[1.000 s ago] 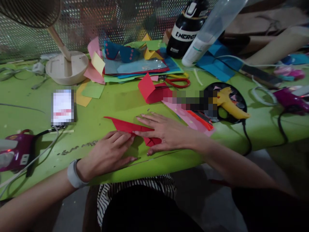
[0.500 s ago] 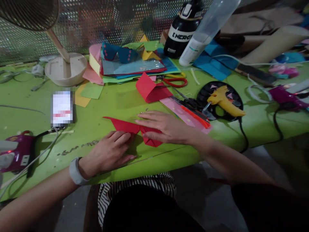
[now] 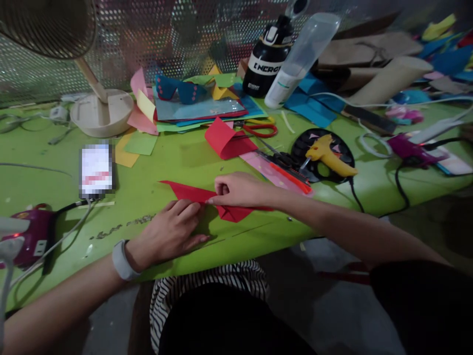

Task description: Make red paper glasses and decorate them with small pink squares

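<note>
Folded red paper (image 3: 185,191), shaped like a pair of eyeglasses, lies on the green table near its front edge. My left hand (image 3: 179,224) presses its left part down with bent fingers, the thumb resting on the table. Curled over the middle of the paper, my right hand (image 3: 236,190) has thumb and forefinger closed at the narrow bridge. Part of the paper is hidden beneath both hands. The right part (image 3: 234,213) shows creased folds below my right wrist. Another curved red paper piece (image 3: 227,140) sits just beyond.
Right of my hands are an orange cutter (image 3: 291,178), red-handled scissors (image 3: 260,129) and a yellow glue gun (image 3: 328,155) on a black tray. A phone (image 3: 96,170) and purple power strip (image 3: 31,236) are left. Blue paper glasses (image 3: 181,91), a fan (image 3: 101,113) and bottles (image 3: 264,69) stand behind.
My right hand has gone from lying flat across the right part to curled fingers at the paper's middle, uncovering more of the right part. My left hand stays on the paper.
</note>
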The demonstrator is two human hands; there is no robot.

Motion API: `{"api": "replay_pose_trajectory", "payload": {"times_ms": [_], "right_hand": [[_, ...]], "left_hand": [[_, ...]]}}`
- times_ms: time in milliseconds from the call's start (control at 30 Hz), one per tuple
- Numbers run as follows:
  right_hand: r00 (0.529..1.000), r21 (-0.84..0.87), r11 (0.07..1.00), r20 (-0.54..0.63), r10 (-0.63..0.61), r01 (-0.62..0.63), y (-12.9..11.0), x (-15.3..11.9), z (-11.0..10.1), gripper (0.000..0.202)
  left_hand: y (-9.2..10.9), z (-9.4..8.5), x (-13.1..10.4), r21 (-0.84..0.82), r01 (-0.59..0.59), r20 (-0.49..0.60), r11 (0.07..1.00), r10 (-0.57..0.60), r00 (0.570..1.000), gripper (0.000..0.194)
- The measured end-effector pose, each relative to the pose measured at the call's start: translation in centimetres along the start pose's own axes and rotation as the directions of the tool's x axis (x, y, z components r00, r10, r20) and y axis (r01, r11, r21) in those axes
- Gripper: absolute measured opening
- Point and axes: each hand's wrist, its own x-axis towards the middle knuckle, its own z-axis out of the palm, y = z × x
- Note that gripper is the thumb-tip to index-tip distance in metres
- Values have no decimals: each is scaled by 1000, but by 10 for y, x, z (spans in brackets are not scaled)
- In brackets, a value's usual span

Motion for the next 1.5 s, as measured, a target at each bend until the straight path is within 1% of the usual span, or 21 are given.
{"api": "replay_pose_trajectory", "payload": {"times_ms": [167, 267, 367, 467, 567, 667, 800, 933, 967, 1000, 1033, 1067, 1100, 1133, 1167, 1200, 1233, 1267, 1300, 1400, 1500], "right_hand": [[999, -86, 996, 36, 18, -14, -3, 6, -5, 33], [997, -98, 995, 73, 12, -5, -2, 11, -8, 35], [991, -88, 996, 135, -4, 16, -1, 15, -12, 33], [982, -39, 999, 187, -22, 30, 2, 19, -14, 27], [972, 37, 999, 233, -34, 26, 5, 21, -15, 21], [961, 107, 994, 273, -52, 24, 7, 22, -16, 19], [946, 142, 990, 317, -70, 25, 6, 26, -19, 18], [917, 186, 982, 390, -85, 11, 6, 31, -21, 18], [912, 189, 982, 399, -92, 16, 6, 31, -22, 18], [910, 185, 983, 403, -98, 24, 5, 32, -22, 19], [908, 175, 984, 407, -102, 32, 5, 32, -23, 19], [905, 164, 986, 412, -103, 37, 4, 32, -23, 19], [902, 153, 988, 420, -99, 38, 3, 33, -24, 19], [899, 141, 990, 430, -86, 28, 2, 33, -24, 19], [897, 129, 992, 437, -68, 13, 1, 33, -25, 19], [896, 117, 993, 442, -47, -6, 0, 34, -26, 19], [893, 106, 994, 449, -27, -24, -2, 34, -26, 20], [890, 101, 994, 457, -11, -40, -3, 35, -26, 21], [886, 98, 994, 464, 3, -54, -3, 36, -27, 22], [876, 93, 993, 483, 13, -66, -3, 39, -28, 26], [865, 88, 994, 501, 16, -69, -3, 41, -29, 26]], "left_hand": [[-1, -1, 1, -27, -8, -9, 1000, 8, 1000, 40], [-2, -3, 2, -44, -3, 4, 999, 3, 1000, 41], [-2, -3, 1, -54, -7, -3, 999, 7, 1000, 40], [-2, -2, 0, -63, -13, -19, 998, 12, 1000, 40], [-2, -2, 1, -82, -5, -16, 997, 3, 1000, 39], [-5, -5, 1, -111, 0, -3, 994, 0, 1000, 37], [-12, -10, 0, -149, -35, 47, 988, 42, 998, 35], [-16, -19, -1, -190, -82, 76, 978, 98, 992, 34], [-16, -21, 1, -228, -68, 73, 971, 87, 994, 33], [-15, -24, 5, -269, -23, 65, 963, 42, 997, 31], [-15, -26, 11, -320, 58, 76, 946, -35, 996, 30], [-14, -27, 18, -367, 181, 90, 912, -159, 983, 29], [-13, -28, 26, -389, 354, 110, 851, -338, 935, 30], [-13, -28, 34, -428, 504, 195, 750, -468, 862, 31], [-13, -27, 42, -489, 616, 343, 618, -513, 787, 31], [-13, -25, 48, -535, 696, 497, 478, -489, 717, 33], [-14, -23, 54, -549, 752, 603, 366, -449, 659, 31], [-14, -21, 59, -555, 781, 659, 288, -421, 623, 29], [-15, -19, 61, -554, 800, 696, 231, -399, 597, 28], [-17, -14, 65, -541, 829, 742, 141, -384, 550, 25], [-19, -12, 64, -537, 840, 768, 82, -364, 527, 26]]}}
